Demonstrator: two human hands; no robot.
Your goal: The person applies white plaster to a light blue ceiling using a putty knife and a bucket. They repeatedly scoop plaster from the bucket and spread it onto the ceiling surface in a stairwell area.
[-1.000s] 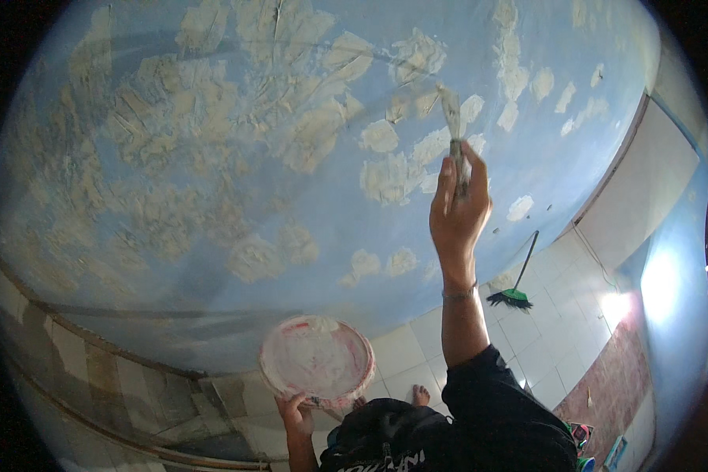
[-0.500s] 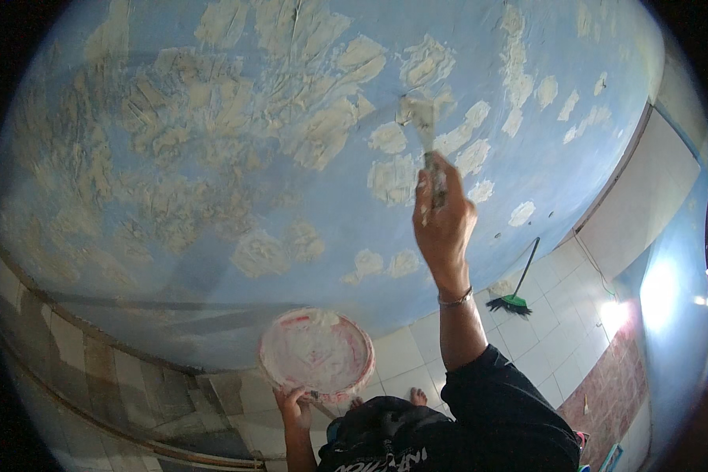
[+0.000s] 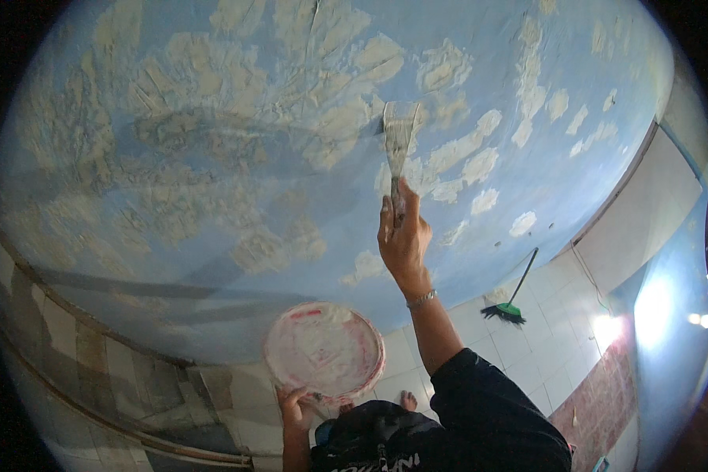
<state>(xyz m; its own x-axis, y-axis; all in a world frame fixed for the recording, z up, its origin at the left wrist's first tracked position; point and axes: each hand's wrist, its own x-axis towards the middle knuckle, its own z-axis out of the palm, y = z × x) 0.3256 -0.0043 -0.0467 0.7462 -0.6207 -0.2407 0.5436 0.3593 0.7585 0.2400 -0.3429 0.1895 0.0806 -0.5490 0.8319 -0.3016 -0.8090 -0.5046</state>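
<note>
My right hand is closed round the handle of a putty knife, whose wide blade points up at the blue wall. Whitish filler smears the blade; whether its edge touches the wall I cannot tell. Low in front of my body, my left hand grips the rim of a round, shallow lid. Pale filler and reddish-pink marks cover the lid. Cream filler patches are spread over the wall, dense on the left and more scattered toward the right.
A green-headed broom leans against the wall at the right, its bristles on the white floor tiles. Wooden strips run along the lower left. A bright lamp glows at the right. My bare feet show below.
My right hand has moved left with the putty knife, whose blade now shows its broad, filler-smeared face. The lid in my left hand has shifted slightly right in view.
</note>
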